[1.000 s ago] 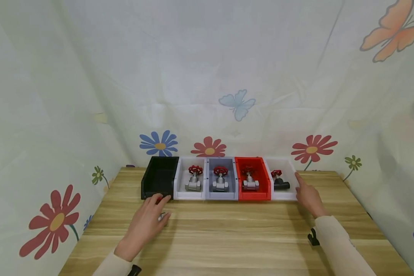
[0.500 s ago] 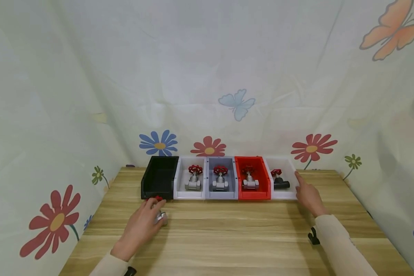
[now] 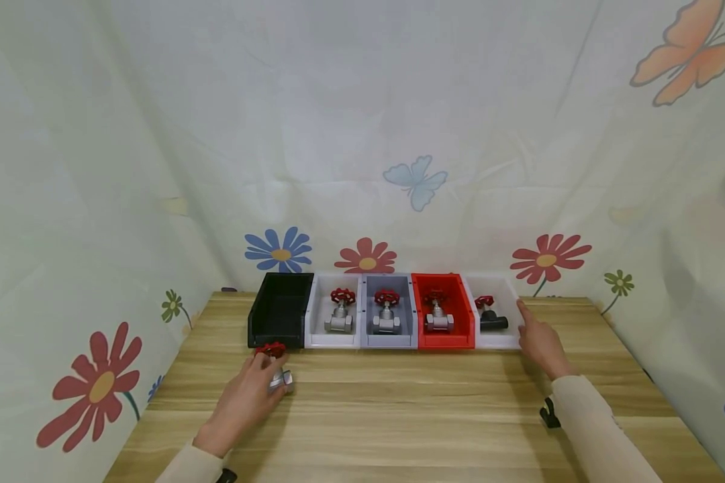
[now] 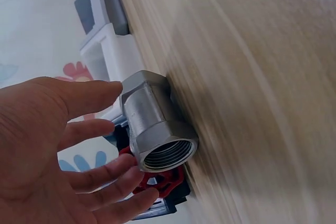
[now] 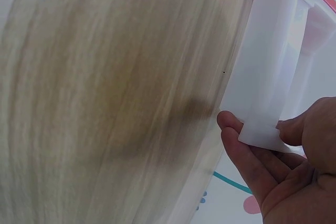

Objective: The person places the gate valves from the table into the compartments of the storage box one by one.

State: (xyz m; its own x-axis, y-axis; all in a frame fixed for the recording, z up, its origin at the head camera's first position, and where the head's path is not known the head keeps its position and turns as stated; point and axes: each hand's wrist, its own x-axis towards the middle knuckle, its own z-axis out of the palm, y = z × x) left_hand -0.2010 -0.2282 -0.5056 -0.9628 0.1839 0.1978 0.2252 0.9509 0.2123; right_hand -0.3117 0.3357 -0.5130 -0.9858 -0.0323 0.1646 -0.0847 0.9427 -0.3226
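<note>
In the head view, a gate valve [image 3: 280, 381] with a red handwheel lies on the table in front of the black bin [image 3: 276, 341]. My left hand [image 3: 242, 406] is around it with fingers spread. The left wrist view shows the thumb tip at one hexagonal end of the metal valve body [image 4: 152, 111] and loose fingers beside the red handwheel [image 4: 165, 182]; no firm grip shows. At the row's right end, my right hand [image 3: 542, 345] pinches the front corner of a white bin [image 5: 262, 72], thumb inside its wall and fingers outside.
Silver valves with red handwheels sit in the left white bin [image 3: 332, 341], grey bin [image 3: 389, 342] and red bin [image 3: 446, 342]. A black-bodied valve [image 3: 492, 322] lies in the right white bin. Behind the wooden table [image 3: 399, 416] hangs a flowered cloth [image 3: 338, 134].
My left hand has drawn back slightly toward the lower left, its fingers lifting off, and more of the valve shows beside it. The right hand stays on the white bin.
</note>
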